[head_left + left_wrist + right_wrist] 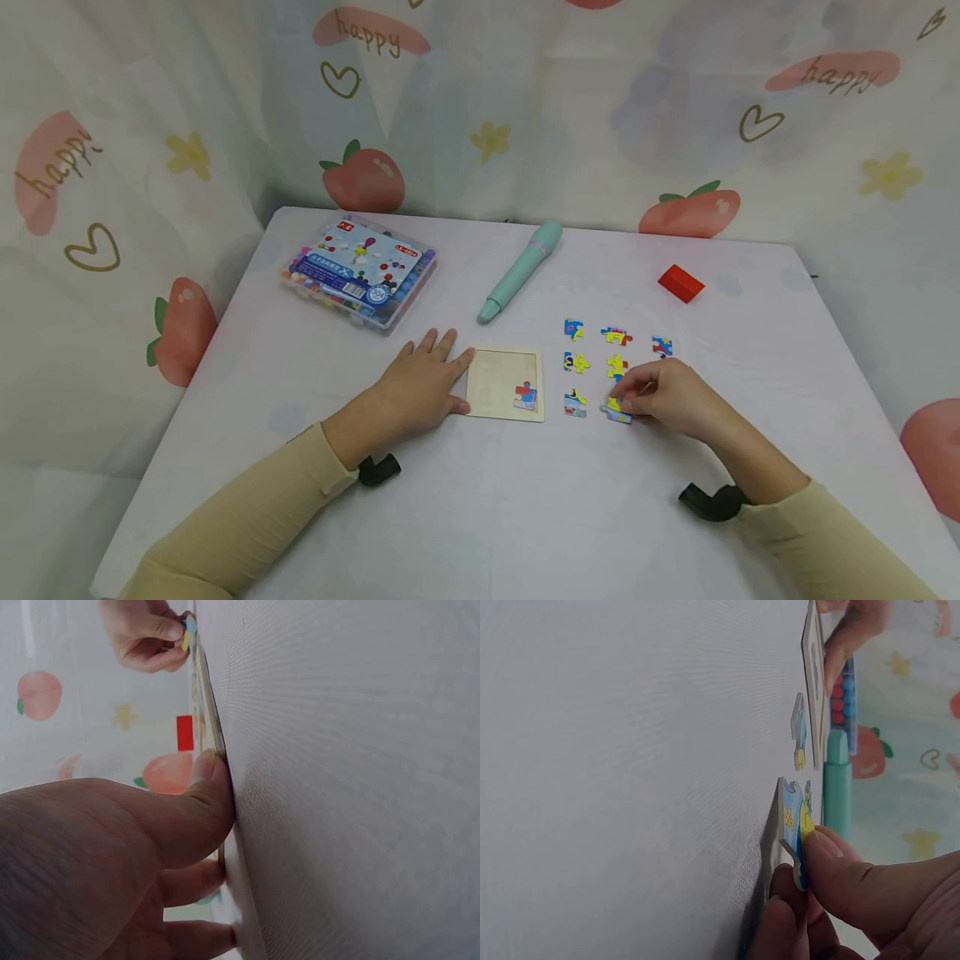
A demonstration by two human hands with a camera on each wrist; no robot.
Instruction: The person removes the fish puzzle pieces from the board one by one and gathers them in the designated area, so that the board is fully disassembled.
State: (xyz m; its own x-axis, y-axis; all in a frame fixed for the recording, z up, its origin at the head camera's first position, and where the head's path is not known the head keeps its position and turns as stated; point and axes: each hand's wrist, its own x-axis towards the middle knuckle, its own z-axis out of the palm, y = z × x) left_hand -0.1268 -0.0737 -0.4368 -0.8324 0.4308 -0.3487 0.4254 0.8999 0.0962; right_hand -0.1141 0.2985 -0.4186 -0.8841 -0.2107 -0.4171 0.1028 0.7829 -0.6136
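Observation:
A square wooden puzzle tray [491, 379] lies mid-table with a red and blue jigsaw piece [526, 395] in its lower right corner. My left hand [420, 385] rests at the tray's left side, fingers spread; in the left wrist view the thumb [202, 784] touches the tray's edge. To the right of the tray, my right hand [678, 402] pinches a yellow and blue jigsaw piece [789, 814] between thumb and fingers. That piece is tilted up from the table in the right wrist view. Several loose jigsaw pieces [576, 363] lie between tray and right hand and beyond it.
At the back left sits a clear plastic box [358, 271] of coloured balls with a printed label. A mint-green tube with a rounded end [521, 273] lies behind the tray. A red block [681, 284] is at the back right. Printed cloth hangs behind the table.

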